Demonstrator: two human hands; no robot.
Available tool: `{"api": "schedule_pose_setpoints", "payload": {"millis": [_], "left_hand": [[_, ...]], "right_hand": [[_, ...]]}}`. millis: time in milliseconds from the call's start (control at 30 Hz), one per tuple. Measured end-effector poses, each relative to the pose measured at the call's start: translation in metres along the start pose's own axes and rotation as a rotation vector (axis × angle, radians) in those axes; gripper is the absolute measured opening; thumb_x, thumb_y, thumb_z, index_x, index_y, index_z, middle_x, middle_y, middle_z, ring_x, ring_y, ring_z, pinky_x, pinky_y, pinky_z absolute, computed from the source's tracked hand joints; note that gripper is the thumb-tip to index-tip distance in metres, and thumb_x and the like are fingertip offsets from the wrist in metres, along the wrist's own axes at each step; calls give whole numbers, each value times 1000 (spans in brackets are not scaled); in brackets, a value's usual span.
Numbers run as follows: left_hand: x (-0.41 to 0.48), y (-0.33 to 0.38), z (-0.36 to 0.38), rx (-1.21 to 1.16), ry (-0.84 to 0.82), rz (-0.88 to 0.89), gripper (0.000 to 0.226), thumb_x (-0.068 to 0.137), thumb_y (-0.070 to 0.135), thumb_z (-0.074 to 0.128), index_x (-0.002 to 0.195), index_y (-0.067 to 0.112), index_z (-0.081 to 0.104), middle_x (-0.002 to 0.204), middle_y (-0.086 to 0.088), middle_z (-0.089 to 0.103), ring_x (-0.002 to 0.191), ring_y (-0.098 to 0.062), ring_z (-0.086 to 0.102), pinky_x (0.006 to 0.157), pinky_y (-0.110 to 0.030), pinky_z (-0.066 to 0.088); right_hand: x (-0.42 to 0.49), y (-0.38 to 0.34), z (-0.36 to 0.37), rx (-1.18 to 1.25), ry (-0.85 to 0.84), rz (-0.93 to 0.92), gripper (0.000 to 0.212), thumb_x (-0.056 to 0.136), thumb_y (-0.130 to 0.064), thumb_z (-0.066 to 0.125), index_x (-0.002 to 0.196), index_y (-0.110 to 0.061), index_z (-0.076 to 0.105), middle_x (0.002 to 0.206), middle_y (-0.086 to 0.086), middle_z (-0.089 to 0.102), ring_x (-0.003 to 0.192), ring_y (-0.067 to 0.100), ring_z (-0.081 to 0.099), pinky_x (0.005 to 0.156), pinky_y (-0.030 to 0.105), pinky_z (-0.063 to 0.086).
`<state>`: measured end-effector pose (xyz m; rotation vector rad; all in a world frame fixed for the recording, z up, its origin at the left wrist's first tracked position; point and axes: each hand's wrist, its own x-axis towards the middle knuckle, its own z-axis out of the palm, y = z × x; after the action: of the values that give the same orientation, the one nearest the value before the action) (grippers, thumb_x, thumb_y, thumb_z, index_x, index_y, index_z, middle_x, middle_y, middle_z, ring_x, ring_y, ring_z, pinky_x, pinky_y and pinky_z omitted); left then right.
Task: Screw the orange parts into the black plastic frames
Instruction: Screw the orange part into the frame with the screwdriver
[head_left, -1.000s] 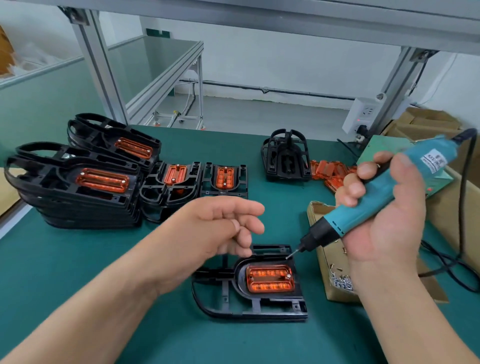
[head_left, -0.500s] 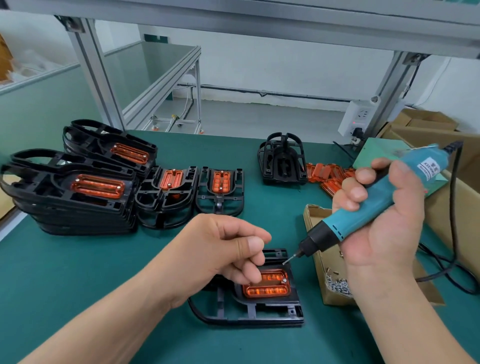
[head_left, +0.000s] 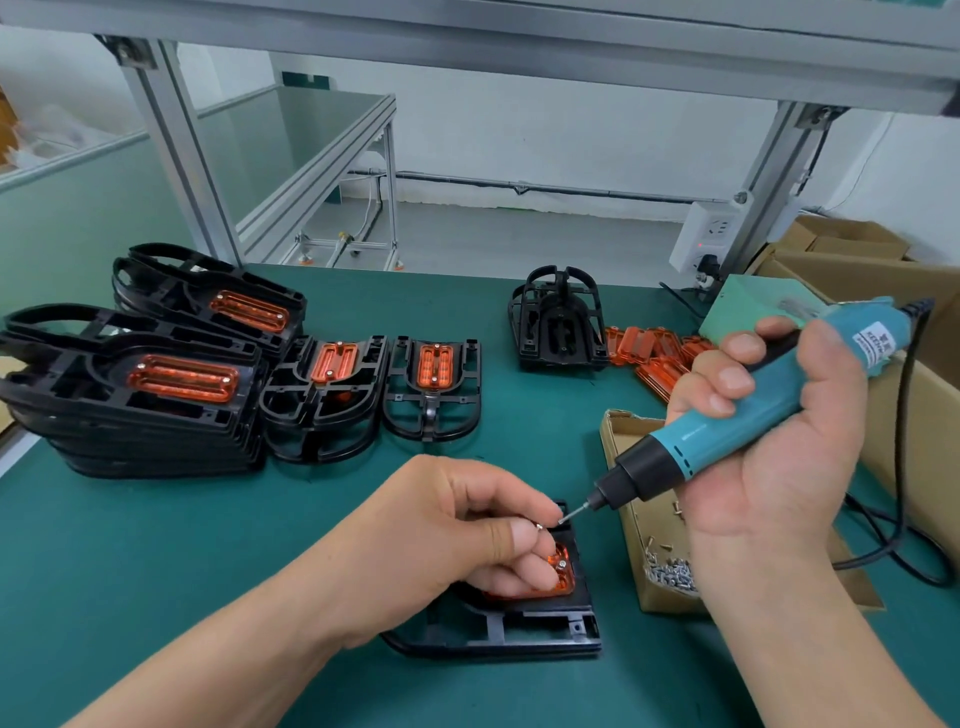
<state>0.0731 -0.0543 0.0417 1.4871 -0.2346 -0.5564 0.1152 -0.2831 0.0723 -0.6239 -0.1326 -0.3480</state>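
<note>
A black plastic frame (head_left: 524, 631) lies on the green mat near me, with an orange part (head_left: 563, 577) seated in it. My left hand (head_left: 467, 530) hovers over that part and pinches a small screw (head_left: 540, 526) between thumb and forefinger, covering most of the orange piece. My right hand (head_left: 769, 441) grips a teal electric screwdriver (head_left: 727, 415), held slanted, its bit tip (head_left: 563, 519) almost touching the pinched screw.
Stacks of finished frames (head_left: 140, 395) with orange parts stand at the left, two single ones (head_left: 374, 384) beside them. An empty frame (head_left: 561, 322) and loose orange parts (head_left: 654, 353) lie farther back. A cardboard tray of screws (head_left: 670, 571) sits right of the work; the tool's cord trails right.
My left hand dropped lower over the frame and now covers the orange part, screw pinched at its fingertips. The screwdriver tip came down to meet the screw.
</note>
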Motion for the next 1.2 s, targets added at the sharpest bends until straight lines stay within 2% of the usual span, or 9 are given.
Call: {"api": "schedule_pose_setpoints", "payload": {"millis": [633,1067,1200], "left_hand": [[1,0,5,-49,-34,-7,11,93,10,74,101,17,78,98,-14,78,96,-32,78,81,-33,63],[0,0,5,-53,-1,-5,13,94,6,71,98,16,78,99,-15,78,95,-31,78,78,-28,62],[0,-3,6,29,48,45,19,96,3,70,96,20,79,96,-13,79,94,-27,79,80,-29,62]], "right_hand": [[-4,4,0,-19,-39,29,15,104,-31,53,98,-18,58,84,-2,56,61,8,51,55,20,44],[-6,5,2,-69,-53,0,16,106,-28,50,98,-18,58,83,-3,58,61,9,52,56,21,43],[-8,6,3,-103,-74,-10,14,107,-30,51,98,-20,58,84,-4,58,61,8,53,56,21,45]]}}
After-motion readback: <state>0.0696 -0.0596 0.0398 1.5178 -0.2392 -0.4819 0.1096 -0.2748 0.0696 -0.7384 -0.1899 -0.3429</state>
